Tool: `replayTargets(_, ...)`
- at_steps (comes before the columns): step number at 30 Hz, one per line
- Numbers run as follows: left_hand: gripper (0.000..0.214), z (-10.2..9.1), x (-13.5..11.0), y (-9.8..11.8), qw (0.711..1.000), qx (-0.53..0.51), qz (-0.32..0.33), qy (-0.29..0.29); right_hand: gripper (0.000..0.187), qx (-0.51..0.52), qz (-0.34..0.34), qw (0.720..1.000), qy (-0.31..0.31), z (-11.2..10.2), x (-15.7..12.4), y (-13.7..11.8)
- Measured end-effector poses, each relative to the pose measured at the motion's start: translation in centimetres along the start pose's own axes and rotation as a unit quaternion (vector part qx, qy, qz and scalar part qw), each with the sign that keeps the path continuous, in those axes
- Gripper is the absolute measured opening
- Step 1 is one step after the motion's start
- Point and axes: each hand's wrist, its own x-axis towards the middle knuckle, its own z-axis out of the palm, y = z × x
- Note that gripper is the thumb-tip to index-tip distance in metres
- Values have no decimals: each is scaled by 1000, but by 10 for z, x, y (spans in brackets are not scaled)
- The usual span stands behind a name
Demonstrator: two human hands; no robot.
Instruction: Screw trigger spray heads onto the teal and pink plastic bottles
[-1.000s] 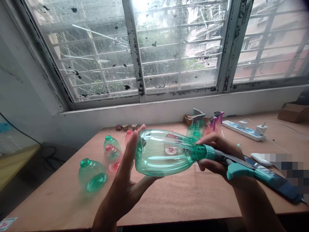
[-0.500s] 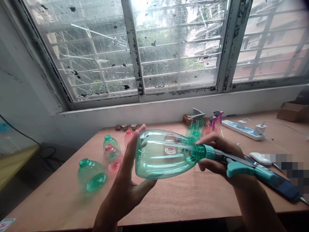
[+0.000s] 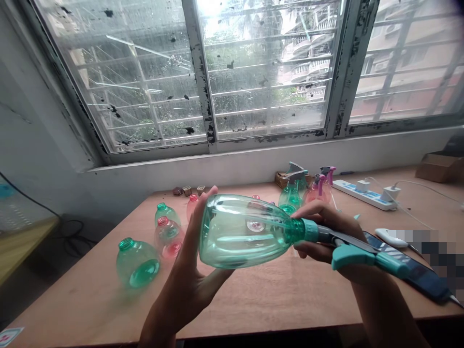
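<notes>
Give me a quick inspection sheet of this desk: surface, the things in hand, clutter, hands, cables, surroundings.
Surface: wooden table under a window.
Things in hand: green bottle held sideways, with a teal sprayer at its neck.
Clutter: capless green and pink bottles at left; finished spray bottles at the back; small cubes; cardboard box; white device.
Hands: left hand cups the bottle's base; right hand grips the neck and sprayer.
Cables: power strip with plugged chargers and a white lead.
Surroundings: grimy barred window, buildings outside.
</notes>
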Motion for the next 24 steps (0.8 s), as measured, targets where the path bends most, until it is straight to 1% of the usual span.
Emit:
replayTargets(2, 93, 0, -1, -2, 1000, -4, 6, -2, 30, 1, 5, 1000, -4, 1, 0, 0)
replayTargets(3, 95, 0, -2, -3, 1000, -5, 2, -6, 31, -1, 6, 1000, -4, 1, 0, 0)
replayTargets(6, 107, -1, -2, -3, 999, -14, -32, -14, 31, -8, 4, 1000, 4, 2, 1, -2)
replayTargets(7, 108, -1, -1, -3, 999, -19, -42, -17, 31, -12, 1, 1000, 7, 2, 1, -3)
replayTargets(9, 102, -2, 0, -1, 998, -24, -53, -23, 31, -16, -11, 1000, 0, 2, 1, -3)
replayTargets(12, 98, -2, 0, 0, 998, -26, -51, -19, 31, -22, -25, 999, -14, 0, 2, -2)
replayTargets(15, 99, -1, -1, -2, 999, -14, -34, -7, 32, -12, -7, 1000, -11, 0, 1, -1)
replayTargets(17, 96, 0, -2, -4, 1000, -7, -17, -8, 31, 1, 2, 1000, -10, 0, 0, 0)
replayTargets(19, 99, 0, -4, -6, 1000, -6, -12, -14, 30, 6, 1, 1000, -11, 0, 0, 0)
replayTargets(22, 110, 0, -4, -7, 999, -3, -35, -18, 31, -4, -8, 1000, -19, 0, 1, 1)
replayTargets(24, 109, -1, -3, -6, 998, -5, -53, -18, 32, -19, -22, 999, -27, -1, 1, 1)
